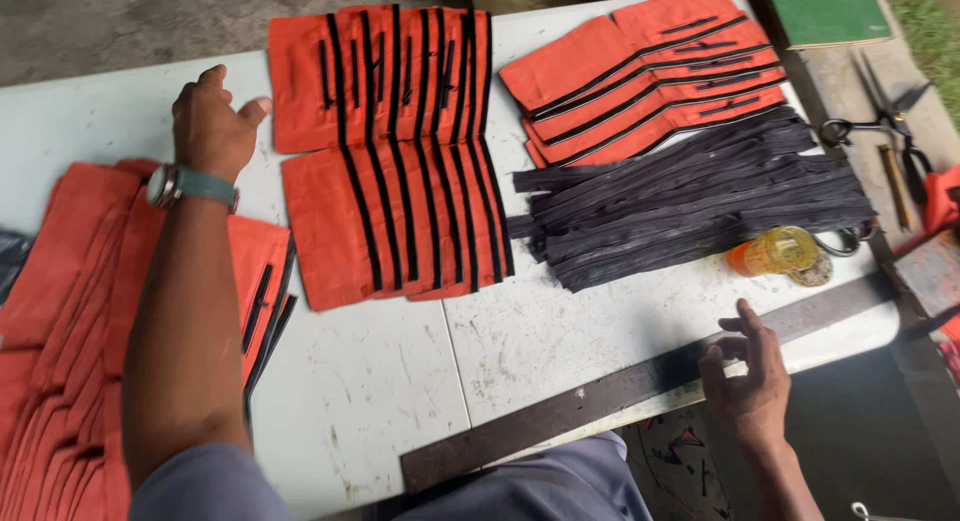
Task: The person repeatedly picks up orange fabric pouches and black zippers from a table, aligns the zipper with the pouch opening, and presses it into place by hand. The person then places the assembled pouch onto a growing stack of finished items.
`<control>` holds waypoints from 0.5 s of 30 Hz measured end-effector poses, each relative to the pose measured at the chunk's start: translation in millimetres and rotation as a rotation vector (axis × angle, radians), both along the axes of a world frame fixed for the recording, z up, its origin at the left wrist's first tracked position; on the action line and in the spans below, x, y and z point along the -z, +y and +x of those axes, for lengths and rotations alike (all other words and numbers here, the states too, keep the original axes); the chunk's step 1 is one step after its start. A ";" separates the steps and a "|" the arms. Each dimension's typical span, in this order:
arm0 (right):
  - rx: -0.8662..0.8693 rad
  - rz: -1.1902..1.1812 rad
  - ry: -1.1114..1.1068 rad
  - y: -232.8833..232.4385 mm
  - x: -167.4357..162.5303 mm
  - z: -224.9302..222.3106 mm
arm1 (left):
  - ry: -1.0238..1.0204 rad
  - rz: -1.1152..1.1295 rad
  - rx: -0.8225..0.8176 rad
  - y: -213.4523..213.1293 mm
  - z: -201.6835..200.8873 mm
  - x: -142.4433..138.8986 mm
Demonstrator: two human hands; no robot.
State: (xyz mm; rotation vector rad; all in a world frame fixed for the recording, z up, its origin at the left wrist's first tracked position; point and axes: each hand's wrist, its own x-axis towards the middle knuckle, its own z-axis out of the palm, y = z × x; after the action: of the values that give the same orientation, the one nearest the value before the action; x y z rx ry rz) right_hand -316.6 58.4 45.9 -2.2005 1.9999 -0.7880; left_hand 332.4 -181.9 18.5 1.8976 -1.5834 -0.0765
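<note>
On white table (520,351): three orange fabric stacks (390,151), one black strip pile (690,201); both hands (212,126) open, empty.

A white desk (400,381), scuffed and seamed down the middle, carries the work. At its left lies a fanned heap of orange cloth pieces (60,311). In the middle lies a stack of orange pieces with black strips (390,151), and a second such stack (640,71) sits at the far right. Just in front of that lies a pile of black strips (690,201), with a yellow bottle (775,251) on its side near it. A long dark metal bar (620,391) lies along the near edge.
</note>
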 end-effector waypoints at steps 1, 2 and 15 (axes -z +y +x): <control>-0.008 -0.008 0.005 1.2 -0.6 -1.6 | -0.079 -0.011 0.020 32.8 3.3 -8.6; -0.017 -0.017 0.007 2.2 -0.9 -2.9 | -0.213 0.085 -0.003 72.1 0.4 -13.5; -0.096 -0.203 -0.098 -6.4 -47.9 -6.4 | -0.333 -0.117 -0.284 266.6 -2.1 12.5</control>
State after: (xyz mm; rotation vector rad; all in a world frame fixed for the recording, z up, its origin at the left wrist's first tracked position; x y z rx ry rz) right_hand -323.0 52.0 93.8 -2.2914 1.8277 -1.1076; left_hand 330.3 84.7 6.0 2.0995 -1.4669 0.4655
